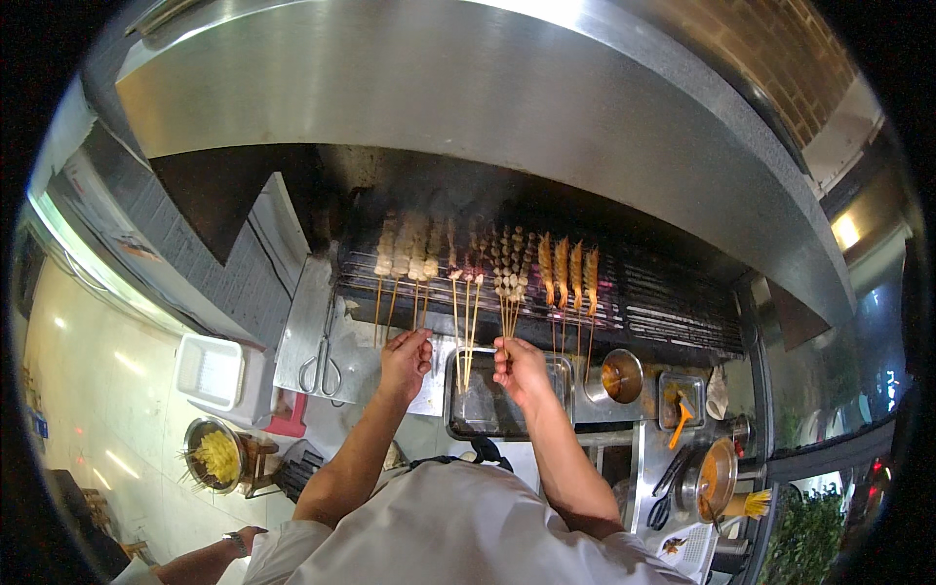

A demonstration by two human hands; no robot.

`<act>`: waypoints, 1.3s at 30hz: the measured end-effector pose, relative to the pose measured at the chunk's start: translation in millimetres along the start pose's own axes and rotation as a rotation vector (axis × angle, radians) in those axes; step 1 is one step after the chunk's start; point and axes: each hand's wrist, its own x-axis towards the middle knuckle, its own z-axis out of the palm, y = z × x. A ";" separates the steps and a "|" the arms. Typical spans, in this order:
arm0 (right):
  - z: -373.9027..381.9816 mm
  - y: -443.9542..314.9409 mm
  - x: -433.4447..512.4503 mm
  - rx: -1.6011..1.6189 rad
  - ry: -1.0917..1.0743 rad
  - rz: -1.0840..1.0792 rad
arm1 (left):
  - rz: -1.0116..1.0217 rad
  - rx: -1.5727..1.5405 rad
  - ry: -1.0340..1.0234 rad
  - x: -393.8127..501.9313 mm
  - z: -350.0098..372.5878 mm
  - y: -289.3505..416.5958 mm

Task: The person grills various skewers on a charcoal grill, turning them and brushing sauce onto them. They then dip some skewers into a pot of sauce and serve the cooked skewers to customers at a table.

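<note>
My left hand [406, 360] pinches the stick ends of skewers threaded with pale, chunky pieces [417, 263], which lie over the charcoal grill [658, 292]. In my right hand [521, 365] are the gathered sticks of a bundle of skewers with small round pieces [508, 270]. Between my hands, skewers with reddish and whitish pieces [468, 270] rest on the grill, their sticks reaching over a metal tray [482, 417]. Several prawn skewers [569, 272] lie just right of the bundle. Smoke blurs the far ends of the food.
A steel hood [439, 80] overhangs the grill. Scissors [320, 371] lie left. A sauce pot [621, 376] and a small tray [669, 409] with an orange-handled brush [682, 420] stand right. Lower left are a bowl of yellow skewered food [217, 457] and another person's hand [252, 537].
</note>
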 end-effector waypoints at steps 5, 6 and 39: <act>1.9 -4.7 -5.4 0.024 0.007 0.007 | -0.023 0.214 -0.039 -19.4 -14.3 4.3; 1.0 -6.5 -7.8 0.009 -0.013 -0.022 | -0.009 0.267 -0.086 -22.9 -19.8 6.0; 94.1 -4.5 -77.1 0.034 -0.105 -0.241 | 0.011 0.644 -0.517 -22.5 79.5 64.1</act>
